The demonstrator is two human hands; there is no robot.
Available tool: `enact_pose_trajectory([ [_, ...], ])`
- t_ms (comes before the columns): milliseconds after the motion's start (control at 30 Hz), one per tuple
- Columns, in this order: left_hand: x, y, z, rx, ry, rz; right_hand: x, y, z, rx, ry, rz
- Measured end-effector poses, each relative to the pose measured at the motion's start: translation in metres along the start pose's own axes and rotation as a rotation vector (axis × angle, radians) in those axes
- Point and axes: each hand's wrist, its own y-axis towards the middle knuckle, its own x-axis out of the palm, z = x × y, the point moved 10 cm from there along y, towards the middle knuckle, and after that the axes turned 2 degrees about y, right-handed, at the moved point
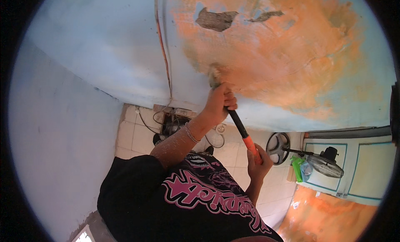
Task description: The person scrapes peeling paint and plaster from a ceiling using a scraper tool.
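My left hand [220, 101] is closed around the upper part of a long tool with a black shaft [236, 123], just below its blurred head [214, 76]. My right hand [259, 162] is closed around the orange grip [250, 144] at the tool's lower end. The head is at the painted wall [291, 63], over a mottled orange area on pale blue paint; I cannot tell exactly what kind of head it is. Above it are two grey flaked patches [214, 19]. A thin cable [162, 46] runs down the wall to the left of the orange area.
Tangled cords and a power strip [183, 113] lie on the tiled floor [129, 138] at the wall's foot, by my feet. At right stand a pedestal fan [326, 167], green and blue packets [297, 169] and a white panelled door [371, 167]. A pale wall [58, 129] bounds the left.
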Motion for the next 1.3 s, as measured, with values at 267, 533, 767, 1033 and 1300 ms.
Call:
enact_pose_trajectory([
  [267,0.007,-0.015,0.062,0.183,-0.017,-0.024,0.046,0.007,-0.039,-0.001,-0.038,-0.184],
  [533,0.008,-0.019,0.051,0.080,0.214,0.087,0.078,-0.030,-0.022,0.117,0.045,-0.165],
  [767,0.020,-0.023,0.070,0.158,0.195,-0.038,0.081,-0.030,-0.034,0.166,-0.024,-0.149],
  [1033,0.039,-0.026,0.082,0.218,0.193,-0.077,0.088,-0.014,-0.036,0.094,0.067,-0.119],
  [1300,0.046,-0.021,0.079,0.142,0.189,-0.037,0.093,-0.012,-0.029,0.137,0.082,-0.059],
])
